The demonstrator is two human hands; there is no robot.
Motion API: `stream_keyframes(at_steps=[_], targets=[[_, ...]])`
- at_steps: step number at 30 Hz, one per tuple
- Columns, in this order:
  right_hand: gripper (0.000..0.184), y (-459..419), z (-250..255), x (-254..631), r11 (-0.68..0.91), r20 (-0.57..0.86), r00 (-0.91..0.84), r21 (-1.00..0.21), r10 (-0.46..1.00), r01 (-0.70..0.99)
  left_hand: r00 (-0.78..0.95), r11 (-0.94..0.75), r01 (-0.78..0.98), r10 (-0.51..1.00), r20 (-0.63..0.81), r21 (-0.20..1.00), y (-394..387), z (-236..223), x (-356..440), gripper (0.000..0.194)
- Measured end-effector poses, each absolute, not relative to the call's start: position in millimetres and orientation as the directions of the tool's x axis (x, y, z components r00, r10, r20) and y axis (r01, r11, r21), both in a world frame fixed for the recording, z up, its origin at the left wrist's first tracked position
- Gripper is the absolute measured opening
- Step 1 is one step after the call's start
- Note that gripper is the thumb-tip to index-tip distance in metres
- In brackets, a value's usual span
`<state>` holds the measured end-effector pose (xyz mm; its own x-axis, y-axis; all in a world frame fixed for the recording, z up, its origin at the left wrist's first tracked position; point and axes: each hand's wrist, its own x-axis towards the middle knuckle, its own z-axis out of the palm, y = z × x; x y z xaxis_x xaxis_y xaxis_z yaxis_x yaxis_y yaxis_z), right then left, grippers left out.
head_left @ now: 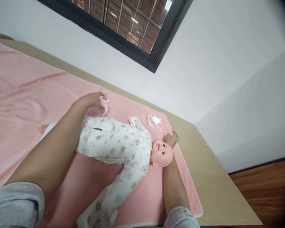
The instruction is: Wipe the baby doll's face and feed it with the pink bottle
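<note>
A baby doll (162,153) in a white sleepsuit (114,136) with green bear prints lies on its back, head to the right. My left hand (93,99) reaches over the doll's legs and closes around a clear baby bottle (105,109) with a pink collar and a teat on top. The bottle is upright, beside the doll's far side. My right forearm passes beneath the doll's head. Beyond the head, my right hand (172,139) shows loosely bent fingers, partly apart, with nothing visible in them. Part of that hand is hidden by the head.
A pink blanket (142,196) covers much of the wooden table (204,171). Near the blanket's far corner lies a small clear plastic packet (155,121) with a white piece on it. Behind the table are a white wall (123,76) and a dark-framed window (154,61).
</note>
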<state>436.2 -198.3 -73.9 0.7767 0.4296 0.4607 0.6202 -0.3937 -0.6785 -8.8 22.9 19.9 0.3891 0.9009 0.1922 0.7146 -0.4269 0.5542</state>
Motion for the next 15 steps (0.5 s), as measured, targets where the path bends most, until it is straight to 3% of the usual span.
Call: stream_keyframes(at_steps=[8, 15], targets=[[0.052, -200.1, -87.5, 442.4, -0.451, 0.459, 0.787, -0.648, 0.412, 0.614, 0.349, -0.428, 0.744, 0.904, 0.248, 0.514, 34.9, 2.1, -1.6, 0.116], [0.071, -201.9, -92.2, 449.4, -0.478, 0.382, 0.843, -0.699, 0.379, 0.531, 0.351, -0.428, 0.751, 0.904, 0.245, 0.503, 32.6, 1.9, 0.6, 0.112]])
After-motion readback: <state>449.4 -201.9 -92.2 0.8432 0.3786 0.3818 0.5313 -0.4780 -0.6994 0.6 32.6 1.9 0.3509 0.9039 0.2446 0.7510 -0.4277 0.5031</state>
